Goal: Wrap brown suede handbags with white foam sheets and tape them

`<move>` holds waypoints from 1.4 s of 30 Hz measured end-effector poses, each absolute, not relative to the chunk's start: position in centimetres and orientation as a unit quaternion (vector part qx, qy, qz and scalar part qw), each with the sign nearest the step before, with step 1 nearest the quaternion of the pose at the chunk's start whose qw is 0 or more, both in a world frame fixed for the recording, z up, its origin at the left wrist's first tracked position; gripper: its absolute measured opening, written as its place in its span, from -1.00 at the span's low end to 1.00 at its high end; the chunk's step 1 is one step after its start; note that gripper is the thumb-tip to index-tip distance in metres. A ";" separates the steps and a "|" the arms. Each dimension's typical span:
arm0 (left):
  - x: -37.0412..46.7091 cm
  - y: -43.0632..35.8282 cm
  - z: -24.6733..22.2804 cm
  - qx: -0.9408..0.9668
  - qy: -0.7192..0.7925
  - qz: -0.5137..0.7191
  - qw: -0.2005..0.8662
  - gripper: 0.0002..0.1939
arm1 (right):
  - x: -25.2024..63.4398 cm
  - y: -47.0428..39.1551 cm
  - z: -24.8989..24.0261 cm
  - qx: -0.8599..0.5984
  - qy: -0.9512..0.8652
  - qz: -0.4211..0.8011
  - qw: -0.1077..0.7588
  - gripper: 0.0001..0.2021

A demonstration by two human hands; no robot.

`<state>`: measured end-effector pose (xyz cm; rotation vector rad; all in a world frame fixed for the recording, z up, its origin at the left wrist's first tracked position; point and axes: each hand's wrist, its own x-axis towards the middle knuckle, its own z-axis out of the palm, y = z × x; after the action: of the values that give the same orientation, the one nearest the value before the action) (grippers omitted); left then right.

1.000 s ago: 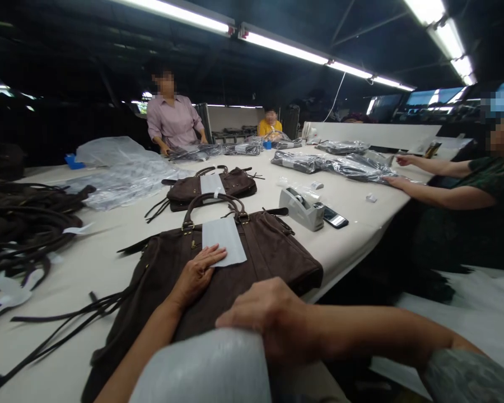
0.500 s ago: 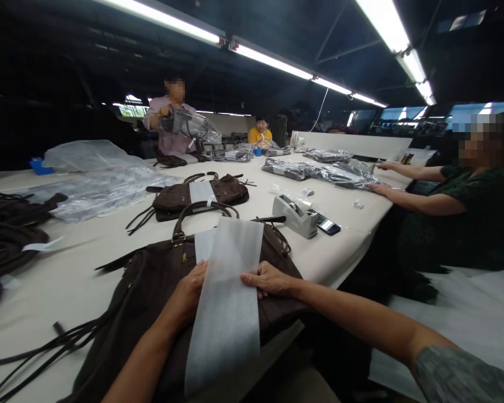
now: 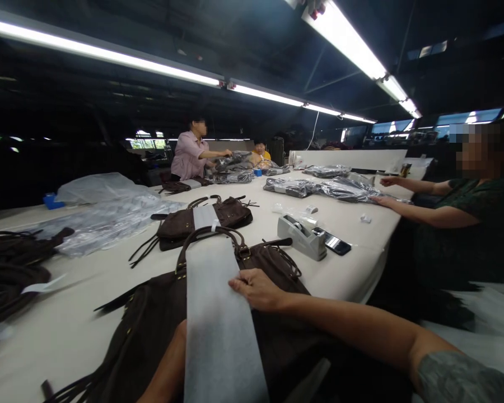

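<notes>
A large dark brown bag [image 3: 147, 308] lies in front of me on the pale table, its looped handles pointing away. A long whitish foam strip [image 3: 218, 319] runs over the middle of the bag toward me. My right hand [image 3: 256, 288] pinches the strip's right edge between thumb and fingers. My left hand is hidden behind the strip; only the wrist and forearm show at its left side. Just beyond the handles lies a second brown bag [image 3: 231, 218] with a pale band around its middle.
A grey tape dispenser [image 3: 304, 238] and a phone [image 3: 334, 242] lie right of the bags. Clear plastic sheets [image 3: 109, 212] and more brown bags [image 3: 21, 268] are on the left. Wrapped bags [image 3: 344, 189] lie farther back. People stand across the table and at right.
The strip has shifted left and now covers my left hand. My right hand still grips its edge. The person at the back has lowered a plastic-wrapped bag toward the table. The view has tilted up.
</notes>
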<state>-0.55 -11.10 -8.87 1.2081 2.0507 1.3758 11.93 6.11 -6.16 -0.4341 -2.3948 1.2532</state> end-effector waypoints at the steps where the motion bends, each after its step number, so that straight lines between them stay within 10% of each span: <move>1: -0.4 -11.1 -8.8 0.452 0.728 0.480 0.187 -0.84 | 11.3 6.5 -6.5 -0.190 -0.830 0.506 0.138 -0.63; 6: 0.0 -11.2 -7.9 0.489 0.718 0.445 0.216 -0.78 | 9.8 8.1 -9.4 -0.235 -0.762 0.602 0.022 -0.65; 18: -1.6 -9.5 -9.4 0.282 0.794 0.501 0.198 -0.39 | 9.4 7.3 -9.3 -0.239 -0.897 0.331 0.168 -0.56; 26: -1.4 -9.3 -9.8 0.204 0.789 0.542 0.208 -0.32 | 10.0 8.0 -10.7 -0.311 -0.718 0.602 0.160 -0.70; 42: 0.8 -8.2 -7.1 0.208 0.759 0.586 0.195 -0.35 | 10.0 8.1 -9.9 -0.212 -0.710 0.671 0.029 -0.89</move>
<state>0.76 -8.19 -7.14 0.5830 2.1265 1.6428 10.03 8.14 -9.89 -0.6526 -2.1913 2.0687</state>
